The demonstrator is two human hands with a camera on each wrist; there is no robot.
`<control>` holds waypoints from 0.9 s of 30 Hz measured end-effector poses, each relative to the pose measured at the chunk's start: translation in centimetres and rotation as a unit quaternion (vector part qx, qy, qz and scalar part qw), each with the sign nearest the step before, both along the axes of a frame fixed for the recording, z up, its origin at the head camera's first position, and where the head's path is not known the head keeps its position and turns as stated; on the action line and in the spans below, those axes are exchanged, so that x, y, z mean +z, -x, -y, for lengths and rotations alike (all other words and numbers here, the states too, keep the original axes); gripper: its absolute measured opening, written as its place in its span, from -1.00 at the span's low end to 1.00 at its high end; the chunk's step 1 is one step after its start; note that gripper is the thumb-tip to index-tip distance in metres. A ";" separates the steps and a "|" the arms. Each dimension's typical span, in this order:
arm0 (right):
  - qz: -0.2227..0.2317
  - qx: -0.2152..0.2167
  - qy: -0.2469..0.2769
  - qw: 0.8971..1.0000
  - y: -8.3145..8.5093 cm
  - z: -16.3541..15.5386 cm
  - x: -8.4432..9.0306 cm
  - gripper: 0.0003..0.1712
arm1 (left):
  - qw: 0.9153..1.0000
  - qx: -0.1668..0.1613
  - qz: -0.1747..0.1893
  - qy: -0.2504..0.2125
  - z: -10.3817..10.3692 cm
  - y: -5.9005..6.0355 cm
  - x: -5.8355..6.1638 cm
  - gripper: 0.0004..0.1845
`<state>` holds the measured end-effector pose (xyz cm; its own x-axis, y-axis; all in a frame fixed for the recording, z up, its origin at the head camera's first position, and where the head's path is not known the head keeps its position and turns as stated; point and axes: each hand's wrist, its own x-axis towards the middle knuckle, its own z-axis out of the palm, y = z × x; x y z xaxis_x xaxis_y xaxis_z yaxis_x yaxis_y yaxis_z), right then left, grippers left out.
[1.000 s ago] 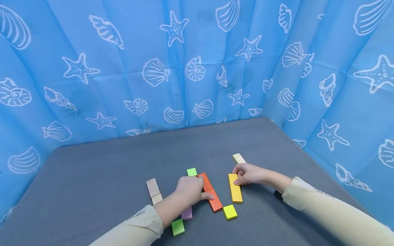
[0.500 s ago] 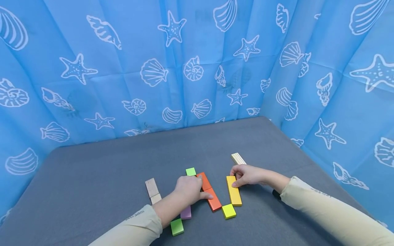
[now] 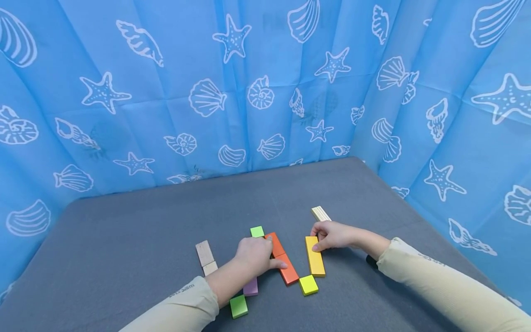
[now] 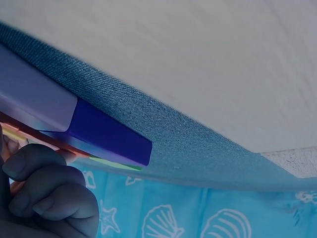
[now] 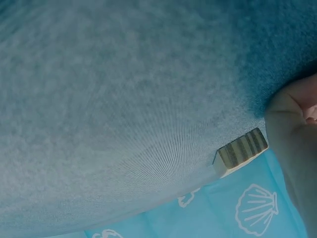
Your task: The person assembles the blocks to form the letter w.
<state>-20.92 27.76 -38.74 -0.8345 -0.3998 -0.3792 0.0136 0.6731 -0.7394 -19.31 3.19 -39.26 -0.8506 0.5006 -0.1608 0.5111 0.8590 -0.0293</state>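
In the head view my left hand (image 3: 255, 256) lies beside two orange blocks (image 3: 289, 272) set end to end. Its thumb rests on the nearer one; its index finger touches the far one's edge. The left wrist view shows the other fingers (image 4: 59, 201) curled beside a dark blue block (image 4: 111, 134) and a lavender block (image 4: 37, 94). My right hand (image 3: 336, 235) pinches a long amber block (image 3: 315, 258) between thumb and fingers. A small yellow block (image 3: 309, 285) sits at the amber block's near end, by the orange row's corner.
A light green block (image 3: 256, 231) lies behind the orange row, a green one (image 3: 238, 306) near my left sleeve. Two pale wooden blocks (image 3: 204, 253) lie at left. Striped wooden pieces (image 3: 321, 213) lie behind my right hand. Grey cloth (image 3: 166, 221) covers the table; a blue curtain (image 3: 166, 115) surrounds it.
My right hand has slid the amber block a little toward me, so its near end is now by the yellow block. The left hand stays on the orange blocks.
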 end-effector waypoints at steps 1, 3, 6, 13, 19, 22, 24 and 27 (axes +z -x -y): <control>0.000 0.000 0.001 1.000 0.0 0.0 0.0 -0.78 | 1.000 0.000 -0.001 0.000 0.0 0.0 0.0 -0.19; -0.002 0.001 0.003 1.000 0.1 0.1 0.0 -0.78 | 1.000 0.000 -0.002 0.001 0.1 0.1 0.0 -0.18; -0.003 0.002 0.005 1.000 0.2 0.1 0.0 -0.77 | 1.000 0.003 -0.002 0.003 0.2 0.2 0.0 -0.17; -0.013 0.005 0.008 1.000 1.1 -0.2 0.2 -0.71 | 1.000 0.006 -0.004 0.005 0.3 0.2 0.1 -0.18; -0.150 0.032 -0.047 0.987 4.0 -3.2 1.2 -0.48 | 1.000 -0.003 -0.012 -0.002 0.1 0.0 -0.1 -0.20; -0.138 0.056 -0.091 0.985 5.4 -4.6 1.4 -0.25 | 1.000 0.000 -0.012 0.001 0.0 0.0 -0.1 -0.18; -0.097 0.076 -0.106 0.987 6.1 -5.1 1.4 -0.15 | 1.000 0.002 -0.010 0.005 0.0 -0.1 -0.1 -0.16; -0.053 0.090 -0.109 0.989 6.8 -5.5 1.0 -0.15 | 1.000 0.004 -0.008 0.010 -0.1 -0.1 -0.1 -0.14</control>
